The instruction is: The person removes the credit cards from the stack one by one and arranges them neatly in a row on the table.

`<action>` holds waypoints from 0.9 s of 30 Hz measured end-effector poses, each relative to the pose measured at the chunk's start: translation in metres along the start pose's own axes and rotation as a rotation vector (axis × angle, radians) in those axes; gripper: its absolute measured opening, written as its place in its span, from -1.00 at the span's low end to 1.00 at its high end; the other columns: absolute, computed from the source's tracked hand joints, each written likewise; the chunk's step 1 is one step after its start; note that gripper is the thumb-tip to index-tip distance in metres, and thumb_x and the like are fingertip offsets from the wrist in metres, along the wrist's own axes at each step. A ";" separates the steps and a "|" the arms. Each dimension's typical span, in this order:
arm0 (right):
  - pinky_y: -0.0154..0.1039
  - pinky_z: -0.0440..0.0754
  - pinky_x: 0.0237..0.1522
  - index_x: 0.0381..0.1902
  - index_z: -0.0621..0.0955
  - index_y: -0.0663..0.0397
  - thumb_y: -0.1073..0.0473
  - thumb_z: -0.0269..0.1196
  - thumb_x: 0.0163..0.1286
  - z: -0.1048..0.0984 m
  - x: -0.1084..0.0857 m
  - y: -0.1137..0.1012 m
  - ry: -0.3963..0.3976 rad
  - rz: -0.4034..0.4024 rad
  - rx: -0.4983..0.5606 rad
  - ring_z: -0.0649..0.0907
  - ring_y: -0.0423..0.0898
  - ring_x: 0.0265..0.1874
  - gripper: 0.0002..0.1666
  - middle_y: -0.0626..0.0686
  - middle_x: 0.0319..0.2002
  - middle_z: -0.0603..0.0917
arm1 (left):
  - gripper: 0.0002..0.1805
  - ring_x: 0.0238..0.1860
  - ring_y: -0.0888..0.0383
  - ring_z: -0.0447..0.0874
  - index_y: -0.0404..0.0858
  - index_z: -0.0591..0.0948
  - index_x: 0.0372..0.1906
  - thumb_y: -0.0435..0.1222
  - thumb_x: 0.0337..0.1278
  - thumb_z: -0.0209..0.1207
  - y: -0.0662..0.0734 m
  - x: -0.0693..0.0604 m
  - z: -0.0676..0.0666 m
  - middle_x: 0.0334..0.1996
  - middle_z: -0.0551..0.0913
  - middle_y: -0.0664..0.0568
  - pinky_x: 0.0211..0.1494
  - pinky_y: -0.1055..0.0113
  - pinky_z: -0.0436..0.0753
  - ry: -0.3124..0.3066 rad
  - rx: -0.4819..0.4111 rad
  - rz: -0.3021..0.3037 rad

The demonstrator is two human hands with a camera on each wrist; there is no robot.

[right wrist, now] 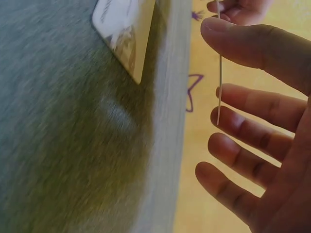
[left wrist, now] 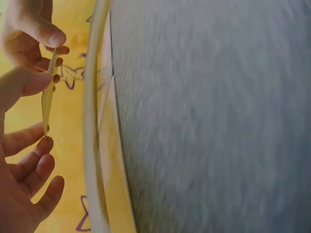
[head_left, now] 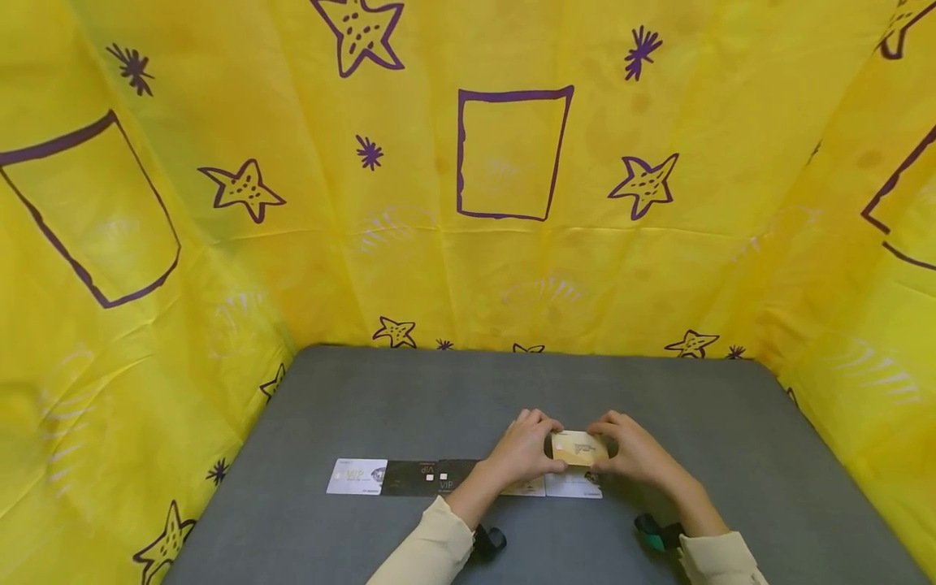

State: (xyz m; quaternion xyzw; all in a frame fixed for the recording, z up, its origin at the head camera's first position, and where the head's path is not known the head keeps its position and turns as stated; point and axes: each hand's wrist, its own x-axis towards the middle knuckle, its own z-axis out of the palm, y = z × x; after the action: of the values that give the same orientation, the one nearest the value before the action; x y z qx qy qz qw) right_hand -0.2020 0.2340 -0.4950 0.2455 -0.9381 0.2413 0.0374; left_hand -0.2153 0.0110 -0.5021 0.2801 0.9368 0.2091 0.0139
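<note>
A pale gold card [head_left: 579, 448] is held up over the right end of a row of cards, pinched by both hands. My left hand [head_left: 525, 447] grips its left edge between thumb and fingers; my right hand [head_left: 630, 452] pinches the right edge. Both wrist views show the card [left wrist: 47, 99] nearly edge-on, above the table surface. The row has a white VIP card [head_left: 356, 477] at the left, then two black cards, one a black card [head_left: 409, 478] beside it. A light card [head_left: 528, 487] is partly hidden by my left hand. A white card [head_left: 574, 486] ends the row.
The cards lie on a grey tabletop [head_left: 329, 406]. Yellow fabric [head_left: 512, 276] with purple drawings stands behind the table and along both sides. Dark straps [head_left: 658, 533] hang by the wrists, below the light sleeves [head_left: 431, 540].
</note>
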 end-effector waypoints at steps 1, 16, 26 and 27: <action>-0.15 0.54 -0.19 -0.14 0.69 0.14 0.11 0.58 -0.14 -0.001 -0.002 0.001 -0.002 0.007 0.001 0.54 -0.07 -0.22 -0.45 -0.02 -0.23 0.59 | -0.43 -0.05 0.19 0.41 -0.07 0.61 0.10 0.02 -0.08 0.39 0.001 0.001 0.002 -0.07 0.55 0.11 0.00 0.35 0.46 -0.003 0.002 0.002; -0.17 0.52 -0.17 -0.15 0.69 0.07 0.13 0.58 -0.18 -0.011 -0.031 0.018 -0.009 0.084 0.032 0.54 -0.08 -0.19 -0.46 -0.06 -0.20 0.58 | -0.42 -0.05 0.25 0.41 -0.03 0.62 0.10 0.02 -0.11 0.41 0.031 0.009 0.018 -0.06 0.56 0.16 -0.03 0.43 0.43 -0.051 0.053 0.041; -0.20 0.49 -0.18 -0.17 0.69 0.06 0.15 0.59 -0.22 -0.015 -0.048 0.028 -0.053 0.136 0.024 0.51 -0.09 -0.19 -0.46 -0.07 -0.22 0.56 | -0.42 -0.10 0.30 0.41 0.03 0.64 0.05 0.12 -0.16 0.42 0.047 0.016 0.036 -0.14 0.57 0.22 -0.10 0.46 0.41 -0.068 0.113 0.058; -0.20 0.49 -0.18 -0.18 0.69 0.06 0.15 0.59 -0.22 -0.015 -0.049 0.029 -0.053 0.139 0.019 0.50 -0.09 -0.20 -0.46 -0.07 -0.22 0.56 | -0.42 -0.10 0.30 0.41 0.03 0.64 0.05 0.12 -0.16 0.42 0.047 0.016 0.037 -0.15 0.57 0.22 -0.11 0.46 0.41 -0.071 0.112 0.057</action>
State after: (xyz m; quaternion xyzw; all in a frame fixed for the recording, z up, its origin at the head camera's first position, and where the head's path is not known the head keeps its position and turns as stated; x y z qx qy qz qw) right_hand -0.1736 0.2846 -0.5041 0.1866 -0.9513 0.2454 -0.0067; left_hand -0.1988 0.0696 -0.5157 0.3143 0.9376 0.1465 0.0257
